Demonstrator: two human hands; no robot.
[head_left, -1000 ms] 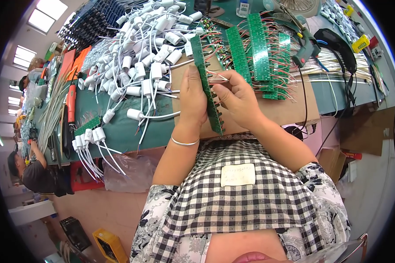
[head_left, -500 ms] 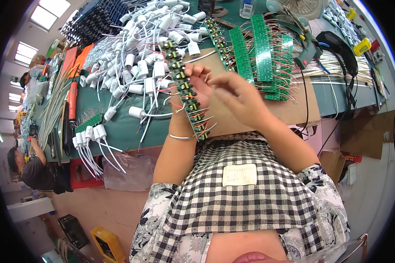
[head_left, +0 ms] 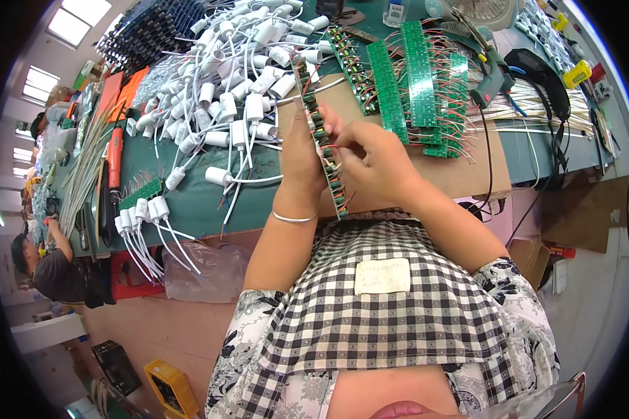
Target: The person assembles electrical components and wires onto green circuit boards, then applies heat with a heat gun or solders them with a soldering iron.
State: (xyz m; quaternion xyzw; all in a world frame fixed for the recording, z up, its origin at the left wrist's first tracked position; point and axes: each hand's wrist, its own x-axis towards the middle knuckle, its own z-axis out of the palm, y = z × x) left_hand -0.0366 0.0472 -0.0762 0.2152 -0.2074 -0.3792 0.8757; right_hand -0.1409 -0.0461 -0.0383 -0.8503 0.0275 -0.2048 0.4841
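A: What is held, and by which hand?

B: A long, narrow circuit board strip (head_left: pixel 320 133), studded with small dark components and short wire leads, is gripped about its middle by the left hand (head_left: pixel 302 155). The fingers are wrapped behind the strip and closed on it. The strip's long axis runs from above and slightly left of the grip, down past it toward the chest, so both ends stand free of the hand.

A: And the other hand?

B: The right hand (head_left: pixel 376 155) is set just right of the left hand's grip, touching the strip's component side. Its fingertips (head_left: pixel 337 145) are pressed together in a pinch at a thin red wire lead on the strip; whether the lead itself is clamped cannot be told. Neither hand is clearly nearer; both meet at the strip's middle.

A: What lies around the grip?

B: Beyond it, a stack of green circuit boards (head_left: pixel 416 77) is laid on a cardboard sheet (head_left: pixel 468 171). To its left, a heap of white lamp sockets (head_left: pixel 230 77) with cords is spread over the green bench top (head_left: pixel 189 199).
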